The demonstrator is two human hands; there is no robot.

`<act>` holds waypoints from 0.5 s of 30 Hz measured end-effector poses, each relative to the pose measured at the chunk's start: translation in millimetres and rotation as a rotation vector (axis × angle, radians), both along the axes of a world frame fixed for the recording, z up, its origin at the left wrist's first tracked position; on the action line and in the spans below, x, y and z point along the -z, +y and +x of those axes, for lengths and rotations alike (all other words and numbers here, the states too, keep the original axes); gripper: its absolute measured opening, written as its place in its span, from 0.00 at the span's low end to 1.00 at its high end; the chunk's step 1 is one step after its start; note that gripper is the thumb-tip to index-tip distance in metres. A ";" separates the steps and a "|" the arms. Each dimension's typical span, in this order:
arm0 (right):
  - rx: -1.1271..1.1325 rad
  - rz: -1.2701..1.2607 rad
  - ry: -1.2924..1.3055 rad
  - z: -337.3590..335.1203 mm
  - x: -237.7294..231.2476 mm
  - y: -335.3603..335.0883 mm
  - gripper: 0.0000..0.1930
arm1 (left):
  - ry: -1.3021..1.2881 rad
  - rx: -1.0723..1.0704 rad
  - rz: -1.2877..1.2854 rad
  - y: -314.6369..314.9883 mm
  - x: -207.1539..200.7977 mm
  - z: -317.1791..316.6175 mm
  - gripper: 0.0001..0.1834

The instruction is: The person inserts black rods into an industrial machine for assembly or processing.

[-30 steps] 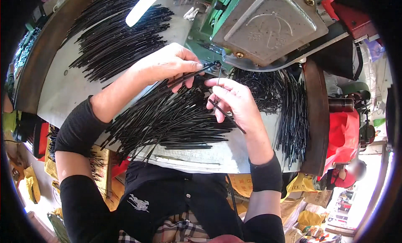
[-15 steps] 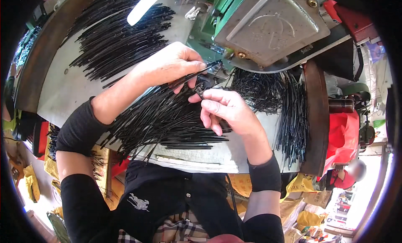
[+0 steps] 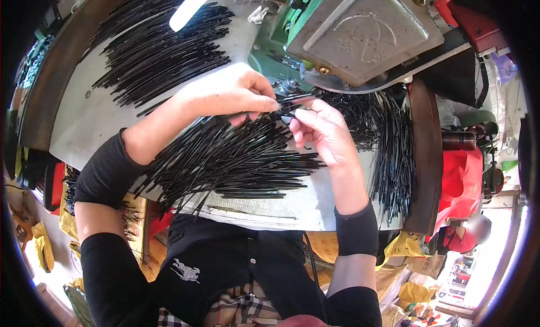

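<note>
My left hand (image 3: 244, 96) is closed, thumb and fingers pinching a thin black rod (image 3: 289, 106) that looks like an umbrella rib. Just to its right, my right hand (image 3: 326, 130) pinches the far end of the same dark piece; its small end parts cannot be made out. Both hands are just in front of the metal tooling (image 3: 289, 86) of a green machine (image 3: 264, 59). Beneath them a loose heap of black rods (image 3: 225, 161) fans over the pale worktable (image 3: 73, 124).
Another stack of black rods (image 3: 163, 51) lies at the far left, and a tangled bunch (image 3: 391, 152) at the right. A metal guard (image 3: 365, 40) overhangs at the upper right. A white lamp (image 3: 191, 9) hangs above. Wooden rims (image 3: 424, 164) edge the table. A person (image 3: 464, 237) is in the right background.
My right hand has moved up and to the right and now grips the rod's end. The left hand has shifted slightly nearer, and the rod has come away from the tooling.
</note>
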State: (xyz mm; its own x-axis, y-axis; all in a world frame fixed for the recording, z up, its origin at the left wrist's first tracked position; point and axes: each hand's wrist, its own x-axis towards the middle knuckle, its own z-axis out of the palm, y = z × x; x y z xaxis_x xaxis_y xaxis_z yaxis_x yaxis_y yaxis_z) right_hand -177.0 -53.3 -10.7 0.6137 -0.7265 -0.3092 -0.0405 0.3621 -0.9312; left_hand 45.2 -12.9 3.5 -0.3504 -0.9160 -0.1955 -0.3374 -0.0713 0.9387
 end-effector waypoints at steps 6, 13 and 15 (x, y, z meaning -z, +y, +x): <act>0.032 0.081 -0.203 -7.2 5.3 -8.6 0.14 | 0.184 0.032 0.099 -0.5 4.6 2.6 0.14; 0.100 0.024 -0.253 -7.9 11.7 -8.6 0.12 | 0.017 -0.002 0.056 0.7 -10.1 1.8 0.16; 0.168 -0.012 -0.244 -9.6 11.9 -10.8 0.12 | 0.060 -0.028 0.057 -5.0 -4.3 6.8 0.17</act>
State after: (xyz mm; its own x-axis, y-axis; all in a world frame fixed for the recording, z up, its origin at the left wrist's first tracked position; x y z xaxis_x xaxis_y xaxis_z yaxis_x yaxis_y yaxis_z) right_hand -186.6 -64.2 -22.6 0.5399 -0.8268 -0.1579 0.2449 0.3337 -0.9103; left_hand 52.0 -17.9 7.8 -0.3379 -0.9134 -0.2269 -0.2775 -0.1336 0.9514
